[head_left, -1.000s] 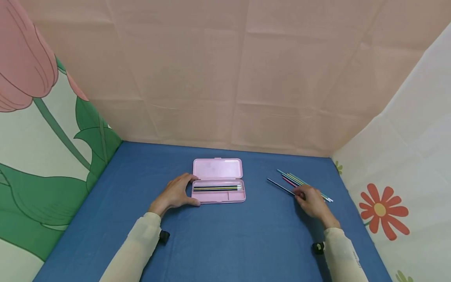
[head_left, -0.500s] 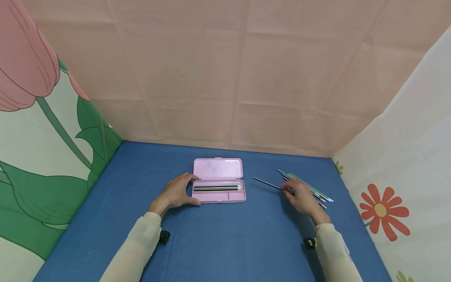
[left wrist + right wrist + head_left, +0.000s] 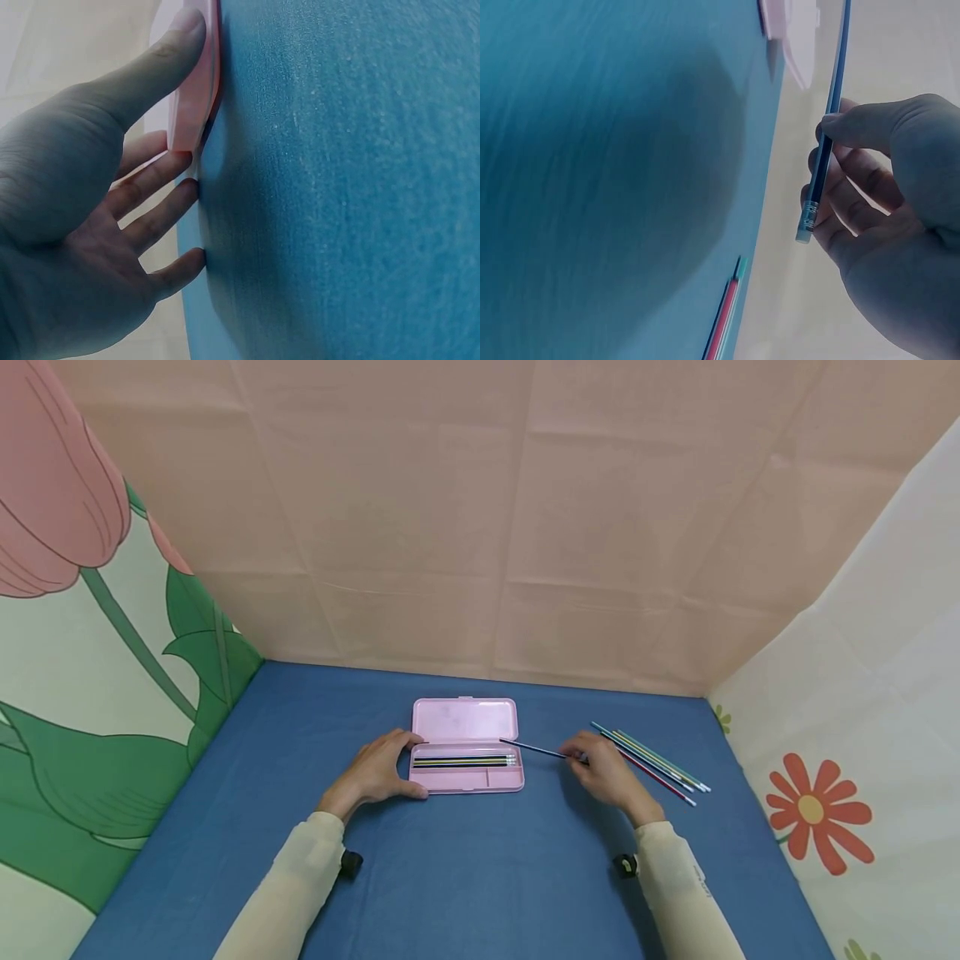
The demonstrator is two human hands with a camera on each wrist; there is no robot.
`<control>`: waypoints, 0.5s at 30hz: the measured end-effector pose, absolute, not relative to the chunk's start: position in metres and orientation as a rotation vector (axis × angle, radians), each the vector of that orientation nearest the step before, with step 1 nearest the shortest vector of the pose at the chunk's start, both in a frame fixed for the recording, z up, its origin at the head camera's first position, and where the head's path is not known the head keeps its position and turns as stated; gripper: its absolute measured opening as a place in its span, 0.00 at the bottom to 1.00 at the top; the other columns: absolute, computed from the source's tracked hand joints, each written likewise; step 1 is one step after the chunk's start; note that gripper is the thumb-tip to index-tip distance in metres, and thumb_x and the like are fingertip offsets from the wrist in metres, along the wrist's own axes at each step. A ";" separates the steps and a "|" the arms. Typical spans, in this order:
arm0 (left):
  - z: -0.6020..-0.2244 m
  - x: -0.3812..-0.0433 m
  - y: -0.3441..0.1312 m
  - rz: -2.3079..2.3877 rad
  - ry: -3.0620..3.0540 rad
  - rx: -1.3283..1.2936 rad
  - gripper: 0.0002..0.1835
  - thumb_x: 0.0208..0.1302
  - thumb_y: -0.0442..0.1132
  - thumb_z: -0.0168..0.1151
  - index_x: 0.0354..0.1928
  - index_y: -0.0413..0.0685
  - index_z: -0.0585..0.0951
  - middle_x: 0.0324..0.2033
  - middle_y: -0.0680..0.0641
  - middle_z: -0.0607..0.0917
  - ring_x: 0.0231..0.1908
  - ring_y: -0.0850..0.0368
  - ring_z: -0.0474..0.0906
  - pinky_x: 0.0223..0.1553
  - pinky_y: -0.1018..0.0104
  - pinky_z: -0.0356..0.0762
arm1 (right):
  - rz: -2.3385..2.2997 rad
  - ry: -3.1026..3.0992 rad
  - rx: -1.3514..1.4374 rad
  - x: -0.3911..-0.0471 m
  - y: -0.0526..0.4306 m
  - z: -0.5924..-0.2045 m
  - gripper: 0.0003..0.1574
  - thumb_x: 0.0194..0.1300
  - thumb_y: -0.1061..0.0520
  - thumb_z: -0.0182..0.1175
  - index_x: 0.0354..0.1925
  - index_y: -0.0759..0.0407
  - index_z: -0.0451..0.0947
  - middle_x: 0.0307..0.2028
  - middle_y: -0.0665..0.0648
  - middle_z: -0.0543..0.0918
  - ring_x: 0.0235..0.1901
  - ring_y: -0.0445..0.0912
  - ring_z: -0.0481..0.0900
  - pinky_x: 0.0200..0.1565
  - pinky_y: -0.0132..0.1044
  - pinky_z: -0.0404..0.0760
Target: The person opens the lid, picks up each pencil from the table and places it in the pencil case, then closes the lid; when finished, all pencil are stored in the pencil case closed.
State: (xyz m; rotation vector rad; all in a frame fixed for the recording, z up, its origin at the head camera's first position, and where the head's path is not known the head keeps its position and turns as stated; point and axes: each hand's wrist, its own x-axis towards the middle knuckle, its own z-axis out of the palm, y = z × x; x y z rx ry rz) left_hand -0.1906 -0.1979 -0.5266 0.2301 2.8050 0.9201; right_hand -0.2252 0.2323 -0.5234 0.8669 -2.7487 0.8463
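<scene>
A pink pencil case [image 3: 450, 782] lies with its lid laid back on the blue table, several pencils [image 3: 461, 761] lined up in its long compartment. My left hand [image 3: 375, 768] holds the case's left end, thumb at the front corner and fingertips toward the back; the left wrist view shows the thumb against the case wall. Between thumb and fingers, my right hand [image 3: 607, 772] pinches a dark blue pencil [image 3: 826, 161] near its eraser end. That pencil is raised off the table, its far end over the case's right side.
To the right, several loose pencils [image 3: 652, 758], among them a red one [image 3: 660, 778], lie slantwise on the blue cloth [image 3: 465, 877]. A beige backdrop [image 3: 480, 568] rises behind the table, with patterned cloth at both sides.
My right hand has carried the dark blue pencil leftward from the loose pencils to the case's right edge, and the pencil has turned flatter. My left hand has stayed at the case.
</scene>
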 end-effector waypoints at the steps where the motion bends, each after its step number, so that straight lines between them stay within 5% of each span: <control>1: -0.527 -0.191 -0.198 0.921 2.804 0.227 0.50 0.53 0.52 0.93 0.77 0.51 0.78 0.71 0.41 0.83 0.73 0.36 0.77 0.77 0.29 0.72 | 0.853 -2.749 0.878 -0.226 0.229 -0.523 0.12 0.73 0.71 0.70 0.50 0.62 0.93 0.45 0.58 0.92 0.45 0.51 0.89 0.49 0.51 0.90; 15: -0.524 -0.190 -0.197 0.917 2.803 0.233 0.50 0.54 0.52 0.93 0.77 0.51 0.78 0.71 0.41 0.83 0.74 0.35 0.77 0.78 0.29 0.71 | 0.912 -2.702 1.045 -0.237 0.181 -0.524 0.13 0.72 0.73 0.67 0.50 0.66 0.93 0.44 0.61 0.92 0.45 0.53 0.90 0.49 0.54 0.91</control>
